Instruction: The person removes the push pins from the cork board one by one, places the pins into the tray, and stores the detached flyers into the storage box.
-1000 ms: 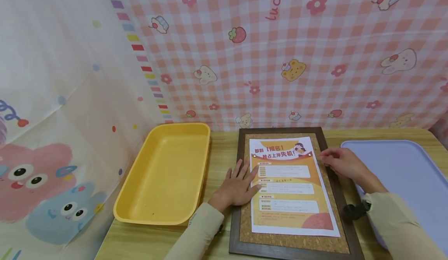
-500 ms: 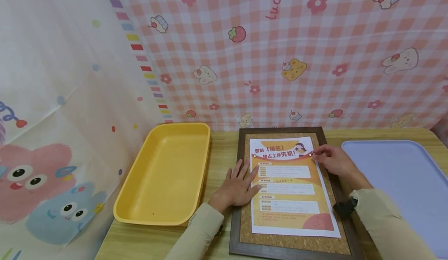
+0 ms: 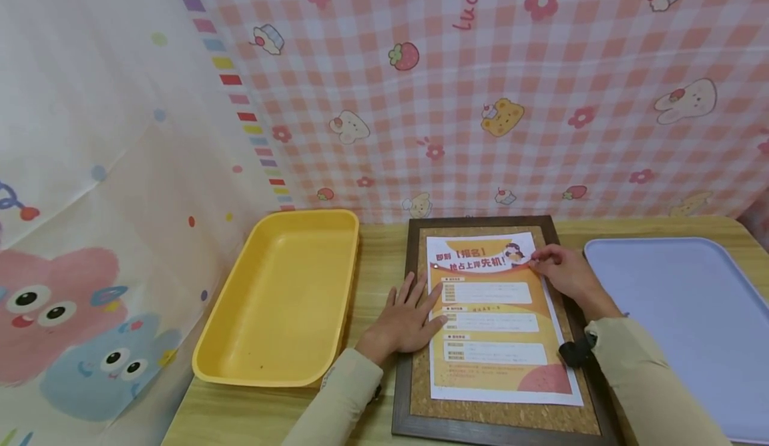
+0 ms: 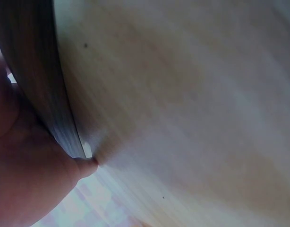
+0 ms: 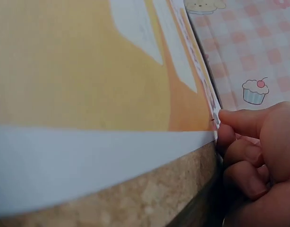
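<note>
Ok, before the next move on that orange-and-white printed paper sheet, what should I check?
1. Orange-and-white printed paper sheet lying on the rectangular, dark-framed brown cork board: ok.
2. Small round silvery pin at the sheet's upper left: ok, in view.
3. Bare left hand resting across the left edge: ok.
4. Bare right hand pinching at the upper right edge: ok.
5. Any pin seated beneath those fingertips: cannot tell, covered.
6. Lower corners pinned: not ok, none visible.
</note>
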A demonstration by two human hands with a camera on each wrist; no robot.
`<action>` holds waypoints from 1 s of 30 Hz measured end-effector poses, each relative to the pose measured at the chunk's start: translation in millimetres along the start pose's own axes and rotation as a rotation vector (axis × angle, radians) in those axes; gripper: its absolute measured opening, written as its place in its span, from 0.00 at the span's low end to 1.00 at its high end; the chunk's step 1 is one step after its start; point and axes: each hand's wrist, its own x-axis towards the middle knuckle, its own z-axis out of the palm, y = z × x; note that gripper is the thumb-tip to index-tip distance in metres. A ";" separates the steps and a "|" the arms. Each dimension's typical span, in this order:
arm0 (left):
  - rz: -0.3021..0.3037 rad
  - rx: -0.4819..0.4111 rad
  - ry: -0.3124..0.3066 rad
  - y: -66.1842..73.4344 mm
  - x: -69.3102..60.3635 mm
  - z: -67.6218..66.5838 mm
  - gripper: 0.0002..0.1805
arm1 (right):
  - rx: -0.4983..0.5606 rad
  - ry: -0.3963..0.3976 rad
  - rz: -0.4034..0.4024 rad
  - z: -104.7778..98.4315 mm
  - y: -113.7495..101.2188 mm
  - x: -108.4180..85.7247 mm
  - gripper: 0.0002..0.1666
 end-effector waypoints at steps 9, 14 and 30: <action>0.006 -0.008 -0.001 -0.4 0.1 -2.2 0.35 | 0.010 0.009 0.016 -1.0 -0.6 -0.5 0.16; 0.006 -0.013 -0.009 -1.4 0.0 -3.1 0.36 | 0.006 -0.002 0.016 -1.4 -2.3 0.2 0.17; 0.004 -0.013 -0.019 0.1 0.0 -1.8 0.36 | -0.011 -0.020 0.053 -3.1 -5.8 1.0 0.14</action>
